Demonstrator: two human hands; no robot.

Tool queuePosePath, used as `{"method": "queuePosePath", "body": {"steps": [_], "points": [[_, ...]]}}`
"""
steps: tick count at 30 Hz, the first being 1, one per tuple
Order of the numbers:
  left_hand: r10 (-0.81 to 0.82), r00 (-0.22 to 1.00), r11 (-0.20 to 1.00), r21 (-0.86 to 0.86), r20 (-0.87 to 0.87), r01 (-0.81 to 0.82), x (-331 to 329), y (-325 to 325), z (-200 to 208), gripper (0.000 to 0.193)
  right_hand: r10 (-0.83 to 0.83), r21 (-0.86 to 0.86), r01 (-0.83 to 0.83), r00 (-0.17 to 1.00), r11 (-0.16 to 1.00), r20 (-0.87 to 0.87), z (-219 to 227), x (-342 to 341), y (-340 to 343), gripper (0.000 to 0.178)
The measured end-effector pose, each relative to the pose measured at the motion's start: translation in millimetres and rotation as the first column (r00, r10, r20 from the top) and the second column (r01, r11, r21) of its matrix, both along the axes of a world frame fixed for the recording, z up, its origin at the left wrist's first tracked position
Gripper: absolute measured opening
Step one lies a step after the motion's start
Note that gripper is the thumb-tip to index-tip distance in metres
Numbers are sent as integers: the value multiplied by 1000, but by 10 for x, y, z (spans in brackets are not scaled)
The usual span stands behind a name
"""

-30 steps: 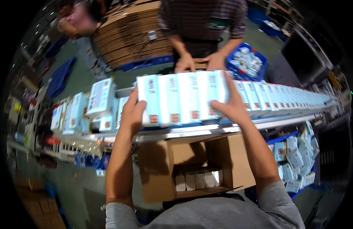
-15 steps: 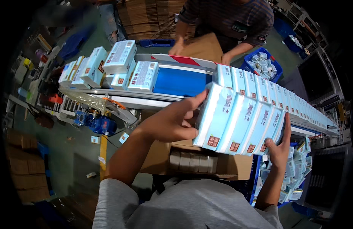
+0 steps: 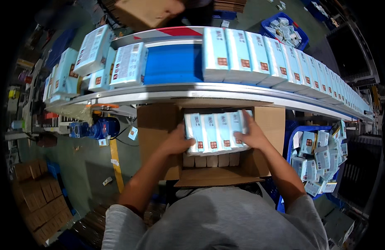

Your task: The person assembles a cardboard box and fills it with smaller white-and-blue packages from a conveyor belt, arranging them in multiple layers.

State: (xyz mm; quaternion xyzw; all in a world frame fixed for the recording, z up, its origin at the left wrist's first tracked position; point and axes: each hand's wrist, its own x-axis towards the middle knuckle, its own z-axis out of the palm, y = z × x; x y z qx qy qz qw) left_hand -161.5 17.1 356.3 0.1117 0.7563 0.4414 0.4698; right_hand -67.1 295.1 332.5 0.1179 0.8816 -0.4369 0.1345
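Note:
Between my two hands is a row of several pale blue tissue packs, squeezed together side by side. My left hand presses on the row's left end, its thumb on the front. At the other end my right hand grips with the thumb in front and fingers behind. The row is partly inside the mouth of an open cardboard carton, whose flaps are spread. Below the row, a layer of packs shows pale ends inside the carton; the rest of that layer is hidden.
Beyond the carton runs a conveyor with a blue belt. A long line of upright packs stands on its right part, a jumbled pile on its left. Blue crates of loose packs stand right and far right. Another person holds a carton.
My hands have brought the row of tissue packs from above the conveyor's edge down and left into the carton's mouth. The view has shifted; the other person's carton is lifted.

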Motion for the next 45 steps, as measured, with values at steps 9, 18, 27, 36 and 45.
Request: {"method": "queuePosePath", "body": {"steps": [9, 18, 27, 36, 45], "points": [[-254, 848, 837, -545, -465, -48, -107, 592, -2231, 33, 242, 330, -469, 805, 819, 542, -1468, -990, -230, 50], [-88, 942, 775, -617, -323, -139, 313, 557, -2145, 36, 554, 957, 72, 802, 281, -223, -2190, -163, -129, 38], [-324, 746, 907, -414, -582, 71, -51, 484, -1788, 44, 343, 64, -504, 670, 861, 658, -981, -422, -300, 75], [-136, 987, 990, -38, -87, 133, -517, 117, 737, 20, 529, 109, -583, 789, 805, 313, -741, -374, -61, 79], [579, 77, 776, 519, -812, -358, -923, 548, 2299, 40, 365, 186, -602, 670, 776, 647, -1072, -247, -127, 48]]}}
